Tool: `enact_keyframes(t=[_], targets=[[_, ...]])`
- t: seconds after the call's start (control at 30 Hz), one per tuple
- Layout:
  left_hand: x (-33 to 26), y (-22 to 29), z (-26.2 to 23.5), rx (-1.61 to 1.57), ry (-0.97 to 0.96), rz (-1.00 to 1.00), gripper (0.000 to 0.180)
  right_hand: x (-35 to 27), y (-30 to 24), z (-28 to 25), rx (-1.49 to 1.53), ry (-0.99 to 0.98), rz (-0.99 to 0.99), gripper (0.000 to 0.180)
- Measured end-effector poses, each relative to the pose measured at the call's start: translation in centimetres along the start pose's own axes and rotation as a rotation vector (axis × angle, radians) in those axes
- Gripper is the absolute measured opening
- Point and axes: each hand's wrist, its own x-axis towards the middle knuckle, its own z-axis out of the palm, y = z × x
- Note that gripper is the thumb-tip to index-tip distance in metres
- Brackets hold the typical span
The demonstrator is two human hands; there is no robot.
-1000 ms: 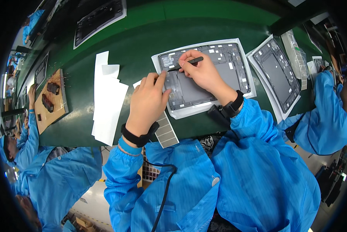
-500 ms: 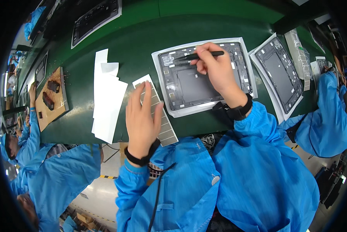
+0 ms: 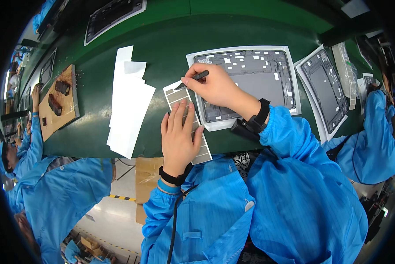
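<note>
Okay, I'm seeing the left hand lying flat, fingers spread, pressing the long sticker strip of grey rectangles onto the matte green bench. Right hand is pinching thin black tweezers, tip touching the strip's top end, beside the dark tablet shell in its white tray.

My left hand covers the middle of the sticker strip, so I can't tell how many patches lie under it. My right hand hides part of the open tablet shell and most of the tweezers. Tweezer tip too small to tell if it holds anything. The second shell blurs at its far edge.
</note>
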Motion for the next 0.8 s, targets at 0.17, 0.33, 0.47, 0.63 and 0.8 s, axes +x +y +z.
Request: enact_keyframes(t=[0.17, 0.33, 0.47, 0.63, 0.8], targets=[[0.0, -0.2, 0.0, -0.004, 0.013, -0.009, 0.058, 0.3, 0.1, 0.7, 0.080, -0.015, 0.011, 0.020], [-0.1, -0.2, 0.0, -0.037, 0.025, -0.003, 0.058, 0.4, 0.6, 0.2, 0.167, 0.005, 0.069, 0.021], [0.0, -0.1, 0.0, -0.051, 0.017, 0.001, 0.058, 0.2, 0.6, 0.8, 0.042, 0.032, -0.029, 0.021], [-0.2, -0.1, 0.0, -0.046, 0.011, -0.008, 0.058, 0.1, -0.8, 1.1, 0.204, 0.130, -0.043, 0.017], [-0.1, -0.8, -0.1, -0.090, -0.015, -0.010, 0.060, -2.5, -3.1, -5.6, 0.405, 0.277, -0.021, 0.029]])
